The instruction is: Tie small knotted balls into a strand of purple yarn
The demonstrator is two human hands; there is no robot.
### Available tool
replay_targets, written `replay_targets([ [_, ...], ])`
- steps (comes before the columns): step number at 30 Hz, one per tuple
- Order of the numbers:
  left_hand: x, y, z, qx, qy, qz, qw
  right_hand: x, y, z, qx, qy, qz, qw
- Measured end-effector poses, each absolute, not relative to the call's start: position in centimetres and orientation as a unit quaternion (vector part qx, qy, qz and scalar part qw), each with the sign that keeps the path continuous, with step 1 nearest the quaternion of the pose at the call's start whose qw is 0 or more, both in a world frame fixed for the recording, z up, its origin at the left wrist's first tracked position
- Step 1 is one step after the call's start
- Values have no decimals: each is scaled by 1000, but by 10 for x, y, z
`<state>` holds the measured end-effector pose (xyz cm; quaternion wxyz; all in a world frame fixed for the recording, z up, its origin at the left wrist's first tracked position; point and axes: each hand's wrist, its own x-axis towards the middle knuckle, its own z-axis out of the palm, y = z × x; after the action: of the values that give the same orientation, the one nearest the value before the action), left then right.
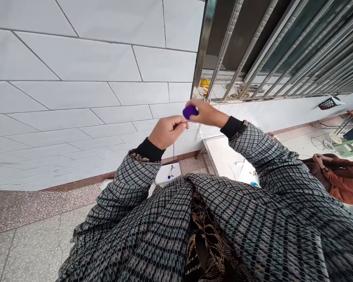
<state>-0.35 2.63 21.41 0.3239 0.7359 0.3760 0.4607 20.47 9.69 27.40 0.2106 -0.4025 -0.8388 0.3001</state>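
In front of the tiled wall, my right hand (207, 112) grips a round purple ball (190, 112) that looks fuzzy, like a pompom or small yarn ball. Just left of it and a little lower, my left hand (168, 131) is closed in a pinch, its fingertips touching a thin thread at the underside of the ball. Below my left hand a dark thread (173, 152) hangs toward a white surface (161, 172), where a small dark purple ball (169, 177) and some loose thread show.
Metal window bars (238, 47) rise at the right, with yellow items (205, 83) on the sill behind them. A white table (220, 152) stands below. At the far right sits a person in an orange garment (348, 180), near a green stool (351, 147). A black basket (329, 103) hangs on the wall.
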Motion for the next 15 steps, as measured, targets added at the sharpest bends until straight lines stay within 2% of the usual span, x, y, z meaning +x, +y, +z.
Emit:
replay_targets([
  [2, -13, 35, 219, 722, 399, 474, 307, 207, 82, 265, -342, -841, 401, 123],
  [3, -17, 40, 219, 706, 410, 483, 316, 208, 76, 264, -307, -822, 467, 110],
  [5, -22, 50, 212, 672, 423, 491, 358, 212, 68, 266, -242, -761, 583, 151],
  [7, -21, 55, 203, 656, 418, 479, 406, 212, 69, 274, -187, -694, 648, 251],
  [10, -8, 50, 196, 697, 385, 416, 440, 205, 83, 287, -165, -622, 640, 421],
  [12, 0, 41, 200, 732, 357, 381, 437, 199, 96, 288, -220, -631, 571, 478],
  [13, 1, 37, 203, 743, 347, 377, 431, 198, 101, 285, -259, -659, 532, 464],
  [15, -4, 32, 210, 743, 343, 396, 416, 201, 106, 274, -316, -736, 489, 344],
])
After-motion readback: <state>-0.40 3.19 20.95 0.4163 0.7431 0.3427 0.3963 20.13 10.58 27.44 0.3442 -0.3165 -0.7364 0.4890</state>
